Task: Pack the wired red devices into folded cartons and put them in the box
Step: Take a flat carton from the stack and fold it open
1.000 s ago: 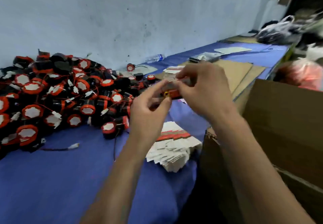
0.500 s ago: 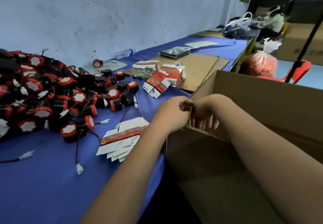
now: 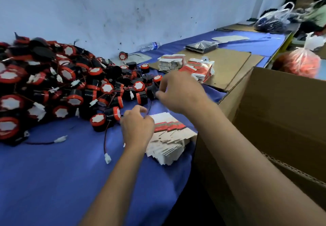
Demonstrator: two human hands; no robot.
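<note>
A big heap of wired red-and-black devices (image 3: 70, 84) covers the left of the blue table (image 3: 53, 173). My right hand (image 3: 180, 92) reaches over the heap's right edge, and its thumb and fingertips pinch a black device (image 3: 151, 92) there. A thin wire runs down from that device to my left hand (image 3: 137, 125), whose curled fingers seem to hold it. Under and to the right of my left hand lies a stack of flat white-and-red cartons (image 3: 169, 137). The open brown cardboard box (image 3: 282, 120) stands at the right.
Two more carton stacks (image 3: 171, 62) (image 3: 199, 70) sit on cardboard sheets (image 3: 229, 62) behind my hands. One device (image 3: 97, 121) lies loose near my left hand, its white connector (image 3: 107, 158) trailing forward. A water bottle (image 3: 150, 46) lies by the wall. An orange bag (image 3: 299, 62) stands beyond the box.
Both hands have left the box's rim and come back left over the table. The right hand now pinches a device at the heap's edge, and the left is by its wire.
</note>
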